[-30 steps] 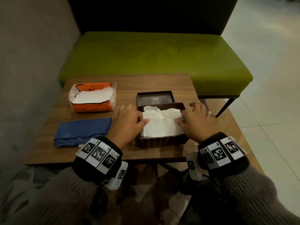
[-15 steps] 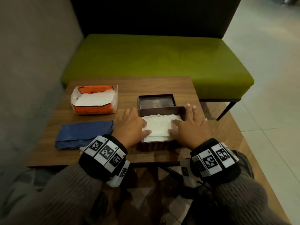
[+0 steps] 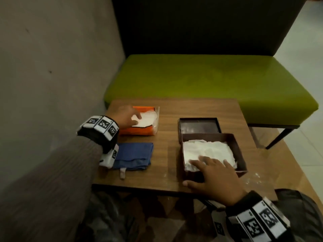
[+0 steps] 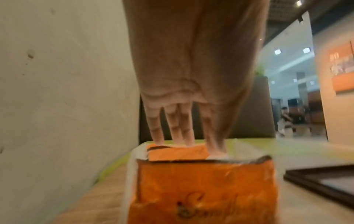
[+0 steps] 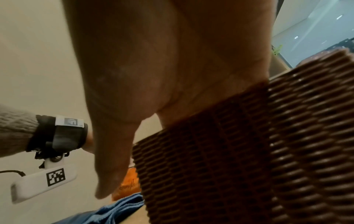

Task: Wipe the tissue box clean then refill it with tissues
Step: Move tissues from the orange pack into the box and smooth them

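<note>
The wooden table (image 3: 192, 112) carries everything here, with the green padded bench (image 3: 209, 81) right behind it. The brown woven tissue box (image 3: 239, 149) sits on the near right part of the table, open, with white tissues (image 3: 206, 151) already stacked inside and its dark lid (image 3: 199, 125) lying just behind, touching it. The orange plastic tissue pack (image 3: 139, 131) is well to the left, and the folded blue cloth (image 3: 134, 154) lies just in front of the pack.

The right hand (image 3: 215, 175) lies flat on the tissues in the box, fingers spread and straight, pressing down. The left hand (image 3: 124, 117) is reaching into the pack's torn-open top — fingers (image 4: 172, 127) straight and slightly apart, tips on the tissues inside, nothing pinched yet.

What could go wrong: the pack is light and soft, and nothing is holding it, so a one-handed pull could probably drag the whole pack along or bring out a ragged clump. The stack in the box already looks rumpled — more on top might keep the lid from seating.

Writing: there's cursive script on the pack's front, too blurred to read. The wrist bands carry square black-and-white marker codes, no words.
</note>
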Tool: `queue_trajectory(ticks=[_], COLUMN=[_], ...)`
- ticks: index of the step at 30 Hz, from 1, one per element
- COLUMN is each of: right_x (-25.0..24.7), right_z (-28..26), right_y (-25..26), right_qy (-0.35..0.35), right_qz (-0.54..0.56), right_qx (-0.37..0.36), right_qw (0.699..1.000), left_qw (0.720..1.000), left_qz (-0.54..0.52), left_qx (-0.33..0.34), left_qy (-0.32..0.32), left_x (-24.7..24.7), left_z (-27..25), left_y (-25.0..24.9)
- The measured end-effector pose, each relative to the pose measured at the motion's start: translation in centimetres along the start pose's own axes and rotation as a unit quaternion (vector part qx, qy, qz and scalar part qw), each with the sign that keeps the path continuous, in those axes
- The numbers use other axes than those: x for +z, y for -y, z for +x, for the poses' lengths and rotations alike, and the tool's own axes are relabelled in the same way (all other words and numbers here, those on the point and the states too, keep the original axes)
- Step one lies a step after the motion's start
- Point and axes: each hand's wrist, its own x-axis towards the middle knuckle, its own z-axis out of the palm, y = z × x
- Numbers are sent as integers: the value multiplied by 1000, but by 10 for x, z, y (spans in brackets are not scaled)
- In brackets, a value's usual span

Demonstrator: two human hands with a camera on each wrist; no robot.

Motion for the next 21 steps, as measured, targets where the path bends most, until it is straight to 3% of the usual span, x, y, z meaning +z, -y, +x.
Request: queue_trajectory(ticks=[2, 5, 14, 21], right_x=[1, -1, 1, 2], right_z=[-1, -1, 2, 3], right_y=[0, 0, -3, -4], right_qy=[-3, 0, -1, -1], right_qz=[-12, -14, -24, -35], right_qx=[3, 4, 0, 1], right_qw=[1000, 1000, 1000, 999], left_qw=[994, 986, 996, 996], left_qz=[55, 88, 63, 80], left_qx=[20, 11, 39, 26], left_qy=[88, 144, 55, 29], left_x=[10, 19, 34, 31], left_z=[4, 11, 23, 22], left_y=[1, 4, 4, 1])
